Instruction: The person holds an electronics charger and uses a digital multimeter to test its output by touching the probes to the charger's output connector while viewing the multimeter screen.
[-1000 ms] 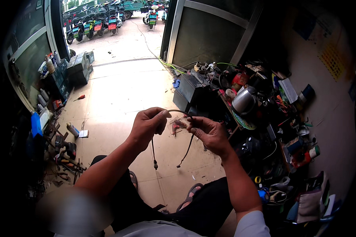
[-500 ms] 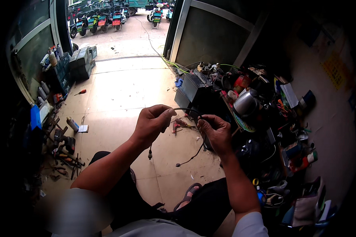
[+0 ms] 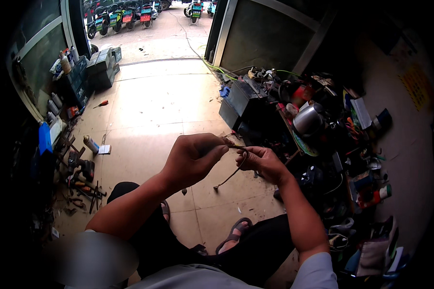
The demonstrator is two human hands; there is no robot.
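Has brought left hand (image 3: 197, 156) and right hand (image 3: 263, 164) nearly together, shrinking the arch of black cable (image 3: 233, 174) spanned between them half a second ago to a short, almost flat stretch. Leaves less slack there and, by the look of it, allows closer control of that one section.

Holds the cable in mid-air ahead of the knees, pinched by left thumb and fingers on one side and by right thumb and fingertips on the other. Cannot tell for certain the number of strands under the left thumb, given the dim light and the knuckles in the way. Trails one tail from the right fingers, slanting down and leftward to a small dark plug (image 3: 216, 189); shows a second dark end (image 3: 184, 191) below the left hand, with its lead hidden from view.

Well left of the left hand, on the floor, notice a spray can (image 3: 90, 144), a cordless drill (image 3: 82, 166) and scattered hand tools (image 3: 89, 192); farther ahead, a red-handled screwdriver (image 3: 101, 104). Beyond the right hand, see a dark box (image 3: 243, 98) and, farther right, a metal kettle (image 3: 308, 119) amid heaped clutter, crowding that side. Below the right hand, spot a sandal (image 3: 236, 235).
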